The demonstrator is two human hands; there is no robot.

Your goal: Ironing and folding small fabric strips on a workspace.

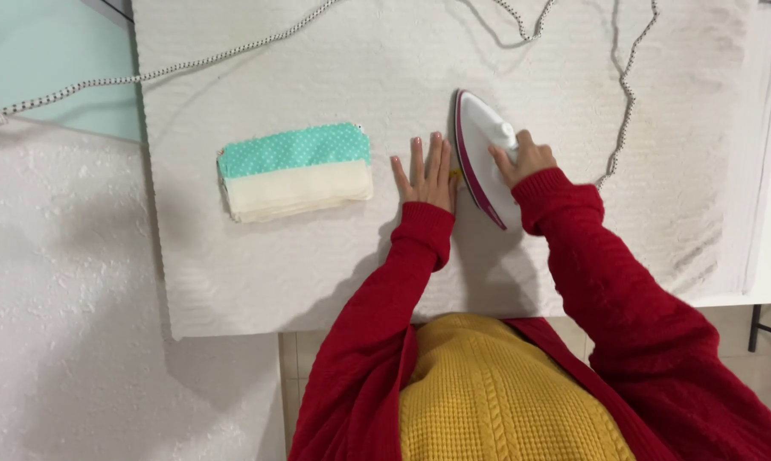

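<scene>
My right hand point(522, 159) grips the handle of a white and magenta clothes iron point(481, 154) that rests on the white padded board point(317, 273). Just left of the iron, my left hand point(425, 175) lies flat on the board with its fingers spread, and a small yellow bit shows between hand and iron. Further left sits a folded stack of cloth point(296, 171), teal with white dots on top and cream below, apart from both hands.
The iron's braided cord point(626, 94) loops across the board's top right, and another stretch of cord point(189, 64) runs off to the upper left. A pale teal surface point(52, 60) shows at the top left. The board's front edge is near my body.
</scene>
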